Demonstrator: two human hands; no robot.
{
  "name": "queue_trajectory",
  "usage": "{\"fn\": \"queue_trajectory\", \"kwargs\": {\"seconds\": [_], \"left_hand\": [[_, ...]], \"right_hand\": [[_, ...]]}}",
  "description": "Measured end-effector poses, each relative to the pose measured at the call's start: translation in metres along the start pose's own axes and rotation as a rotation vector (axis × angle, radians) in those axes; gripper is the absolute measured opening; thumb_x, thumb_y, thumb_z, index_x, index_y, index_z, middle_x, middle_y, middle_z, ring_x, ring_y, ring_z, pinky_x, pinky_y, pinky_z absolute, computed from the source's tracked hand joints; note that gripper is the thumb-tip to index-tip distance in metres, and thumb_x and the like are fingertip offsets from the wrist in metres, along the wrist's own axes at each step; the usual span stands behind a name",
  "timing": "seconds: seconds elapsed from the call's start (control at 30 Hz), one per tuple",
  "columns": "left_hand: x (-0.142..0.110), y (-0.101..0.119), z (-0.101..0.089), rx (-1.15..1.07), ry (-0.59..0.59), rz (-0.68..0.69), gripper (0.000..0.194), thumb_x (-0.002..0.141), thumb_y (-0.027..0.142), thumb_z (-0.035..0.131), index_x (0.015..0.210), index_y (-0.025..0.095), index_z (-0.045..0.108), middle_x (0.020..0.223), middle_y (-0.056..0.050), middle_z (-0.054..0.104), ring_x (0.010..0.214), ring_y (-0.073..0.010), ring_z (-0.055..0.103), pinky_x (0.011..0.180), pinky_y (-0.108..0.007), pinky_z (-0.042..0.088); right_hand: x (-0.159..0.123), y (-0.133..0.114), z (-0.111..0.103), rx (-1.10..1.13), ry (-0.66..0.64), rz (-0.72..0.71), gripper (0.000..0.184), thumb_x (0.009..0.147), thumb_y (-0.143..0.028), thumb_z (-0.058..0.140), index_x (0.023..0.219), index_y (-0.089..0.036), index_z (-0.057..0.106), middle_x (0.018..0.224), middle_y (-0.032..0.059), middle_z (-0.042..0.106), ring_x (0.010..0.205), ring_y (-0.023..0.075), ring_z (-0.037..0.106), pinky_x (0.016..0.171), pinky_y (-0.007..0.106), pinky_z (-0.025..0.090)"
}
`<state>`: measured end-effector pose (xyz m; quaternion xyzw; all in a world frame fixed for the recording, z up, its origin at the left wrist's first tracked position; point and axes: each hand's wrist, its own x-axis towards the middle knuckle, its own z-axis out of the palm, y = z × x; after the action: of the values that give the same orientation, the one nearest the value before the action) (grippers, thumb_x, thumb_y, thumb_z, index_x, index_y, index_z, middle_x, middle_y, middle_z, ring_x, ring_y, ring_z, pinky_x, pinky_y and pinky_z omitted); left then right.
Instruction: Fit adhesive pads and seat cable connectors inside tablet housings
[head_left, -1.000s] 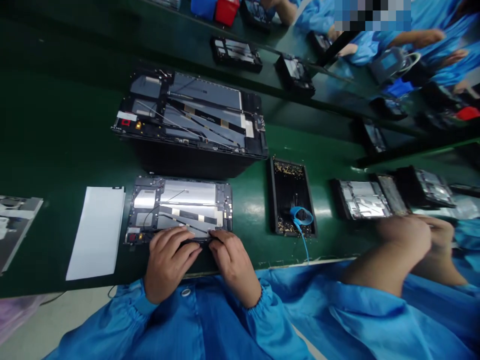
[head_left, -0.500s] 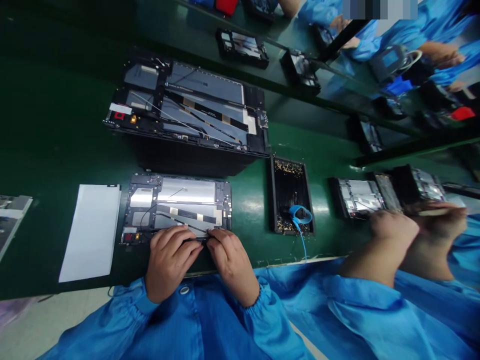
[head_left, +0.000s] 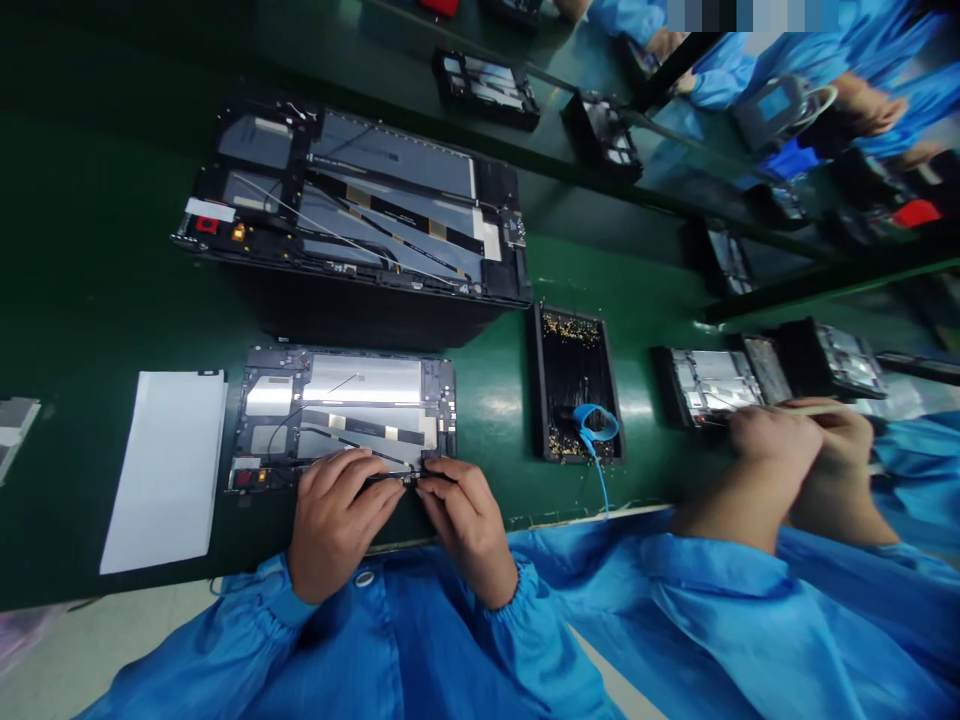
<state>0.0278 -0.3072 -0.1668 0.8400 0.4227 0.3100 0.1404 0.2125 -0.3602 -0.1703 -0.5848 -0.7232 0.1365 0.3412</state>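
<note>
An opened tablet [head_left: 365, 380], with its silver battery and ribbon cables bare, lies flat in front of me. Both hands work at its near long edge. My left hand [head_left: 337, 520] covers part of that edge, thumb and fingers pinched together. My right hand [head_left: 472, 525] is pinched just beside it, near the tablet's right corner. A small dark and shiny bit shows between the two sets of fingertips. What exactly each hand pinches is hidden or too small to tell.
Behind stands a tall stack of opened tablets [head_left: 390, 290]. White sheets [head_left: 165, 470] lie at left. At right, a black tray [head_left: 536, 390] of small gold-tipped parts holds a blue wrist strap [head_left: 598, 422]. A co-worker's hands [head_left: 780, 440] work farther right, by more tablets [head_left: 709, 385].
The view has shifted slightly, carrying the bench things leftward. My fingertips stay at the near edge, with slightly more showing between them. The co-worker's hands have come closer together.
</note>
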Motion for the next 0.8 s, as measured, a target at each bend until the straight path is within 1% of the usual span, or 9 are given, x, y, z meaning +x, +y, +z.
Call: {"fn": "queue_trajectory", "kwargs": {"seconds": [0.17, 0.33, 0.47, 0.63, 0.8], "left_hand": [[0.0009, -0.0007, 0.0024, 0.001, -0.015, 0.004, 0.007, 0.094, 0.019, 0.066, 0.09, 0.024, 0.069, 0.098, -0.001, 0.075, 0.108, -0.0236, 0.065, 0.093, -0.041, 0.044], [0.0014, -0.0018, 0.0037, -0.005, -0.029, 0.012, 0.007, 0.094, 0.02, 0.066, 0.09, 0.024, 0.07, 0.098, -0.001, 0.074, 0.105, -0.0229, 0.065, 0.091, -0.039, 0.046], [0.0027, -0.0013, 0.0028, 0.001, -0.041, -0.005, 0.01, 0.095, 0.022, 0.064, 0.088, 0.025, 0.071, 0.097, -0.001, 0.074, 0.103, -0.022, 0.065, 0.088, -0.038, 0.045], [0.0045, -0.0004, 0.0015, 0.006, -0.065, -0.036, 0.01, 0.095, 0.024, 0.065, 0.088, 0.025, 0.07, 0.1, -0.001, 0.074, 0.099, -0.0216, 0.064, 0.081, -0.037, 0.043], [0.0048, -0.0006, 0.0017, 0.018, -0.079, -0.042, 0.008, 0.095, 0.024, 0.065, 0.089, 0.026, 0.07, 0.101, 0.0, 0.073, 0.093, -0.021, 0.062, 0.078, -0.037, 0.04]], "right_hand": [[0.0025, -0.0008, 0.0017, -0.024, -0.014, 0.002, 0.02, 0.096, -0.009, 0.059, 0.113, -0.02, 0.064, 0.111, 0.0111, 0.066, 0.106, 0.0213, 0.065, 0.09, 0.038, 0.058], [0.0028, -0.0014, 0.0013, -0.024, -0.036, 0.003, 0.019, 0.098, -0.009, 0.056, 0.113, -0.02, 0.062, 0.111, 0.0108, 0.066, 0.106, 0.021, 0.063, 0.09, 0.039, 0.058], [0.0025, -0.0027, 0.0014, -0.023, -0.033, 0.018, 0.02, 0.098, -0.009, 0.056, 0.114, -0.021, 0.062, 0.112, 0.0106, 0.065, 0.107, 0.0214, 0.063, 0.09, 0.039, 0.058], [0.0029, -0.0059, 0.0014, -0.033, -0.036, 0.035, 0.02, 0.098, -0.008, 0.055, 0.113, -0.019, 0.063, 0.113, 0.0114, 0.065, 0.107, 0.0213, 0.061, 0.091, 0.038, 0.057], [0.0037, -0.0096, 0.0017, -0.031, -0.015, 0.09, 0.021, 0.098, -0.01, 0.054, 0.112, -0.022, 0.064, 0.113, 0.0105, 0.065, 0.106, 0.0214, 0.063, 0.089, 0.038, 0.057]]}}
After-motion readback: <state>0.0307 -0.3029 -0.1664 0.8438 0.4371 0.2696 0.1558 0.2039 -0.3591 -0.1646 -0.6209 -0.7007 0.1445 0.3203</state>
